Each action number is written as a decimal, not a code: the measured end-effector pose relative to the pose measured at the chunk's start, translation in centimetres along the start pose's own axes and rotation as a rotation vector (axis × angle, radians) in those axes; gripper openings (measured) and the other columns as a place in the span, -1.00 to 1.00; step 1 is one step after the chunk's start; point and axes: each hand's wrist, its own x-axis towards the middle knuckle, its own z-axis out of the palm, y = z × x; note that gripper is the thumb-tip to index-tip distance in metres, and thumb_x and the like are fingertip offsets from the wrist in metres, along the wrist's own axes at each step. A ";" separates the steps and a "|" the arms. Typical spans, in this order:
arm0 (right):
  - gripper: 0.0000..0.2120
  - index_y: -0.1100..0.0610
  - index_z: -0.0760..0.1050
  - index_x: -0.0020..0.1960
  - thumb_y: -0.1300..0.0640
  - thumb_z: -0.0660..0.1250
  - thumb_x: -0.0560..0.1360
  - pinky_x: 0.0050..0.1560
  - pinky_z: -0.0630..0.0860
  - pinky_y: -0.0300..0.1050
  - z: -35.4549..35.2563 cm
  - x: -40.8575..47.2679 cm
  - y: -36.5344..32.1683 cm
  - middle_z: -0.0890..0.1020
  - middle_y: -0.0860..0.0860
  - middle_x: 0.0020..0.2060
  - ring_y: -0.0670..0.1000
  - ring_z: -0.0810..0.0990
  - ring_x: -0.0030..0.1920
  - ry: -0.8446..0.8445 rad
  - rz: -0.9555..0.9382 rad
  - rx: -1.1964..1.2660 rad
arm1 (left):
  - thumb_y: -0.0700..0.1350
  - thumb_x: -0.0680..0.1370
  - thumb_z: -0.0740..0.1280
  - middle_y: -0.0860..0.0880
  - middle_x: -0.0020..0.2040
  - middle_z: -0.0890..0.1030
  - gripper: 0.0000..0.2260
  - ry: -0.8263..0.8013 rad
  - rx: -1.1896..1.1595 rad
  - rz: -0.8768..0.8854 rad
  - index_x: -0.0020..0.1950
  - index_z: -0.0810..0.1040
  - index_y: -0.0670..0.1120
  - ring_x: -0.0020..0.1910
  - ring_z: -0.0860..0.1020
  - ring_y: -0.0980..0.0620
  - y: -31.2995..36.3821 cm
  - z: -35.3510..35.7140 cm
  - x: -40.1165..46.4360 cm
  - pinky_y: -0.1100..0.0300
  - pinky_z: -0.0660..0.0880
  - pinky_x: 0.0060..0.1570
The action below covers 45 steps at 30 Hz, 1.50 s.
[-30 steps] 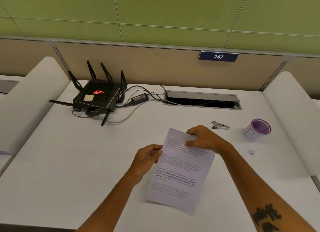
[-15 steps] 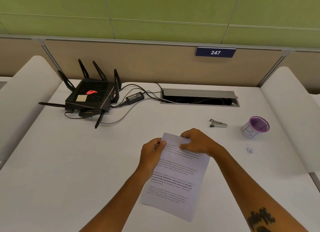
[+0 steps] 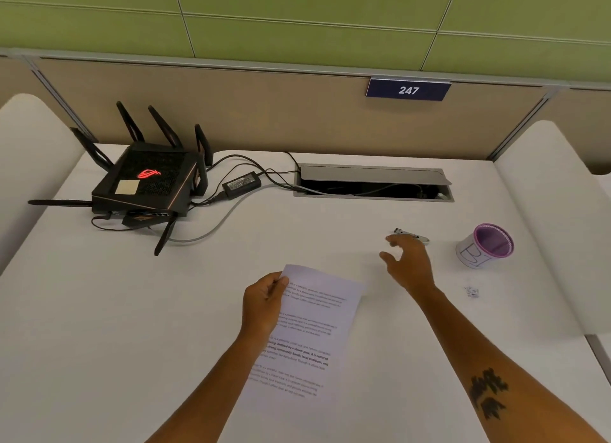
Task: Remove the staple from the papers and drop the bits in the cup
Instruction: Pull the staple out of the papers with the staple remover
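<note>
Two hands are working: the left hand (image 3: pixel 264 305) is pinching the stapled papers (image 3: pixel 307 337) steady by their top corner while the right hand (image 3: pixel 408 261), fingers spread and empty, is reaching for the staple remover (image 3: pixel 411 235) beside the cup (image 3: pixel 484 246).

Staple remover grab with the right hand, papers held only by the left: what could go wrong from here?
1. The left hand pinches the papers at one top corner only; the sheets may sag or swing while the right hand is away.
2. The staple remover is small and lies flat on the desk; open fingers arriving from above may nudge it away rather than get a grip.
3. The cup stands just right of the remover; a wide reach could tip it.
</note>
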 end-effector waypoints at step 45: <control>-0.71 -0.09 0.57 0.28 -0.03 0.46 0.57 0.33 0.51 -0.05 2.6 -4.0 -11.8 0.69 -0.24 0.10 -0.12 0.64 0.15 -0.568 -0.329 0.187 | -0.02 0.69 0.29 -0.04 -0.16 0.69 -0.79 -0.137 0.232 0.128 0.02 0.66 -0.08 -0.23 0.64 0.02 -1.4 -2.1 2.1 0.30 0.52 -0.28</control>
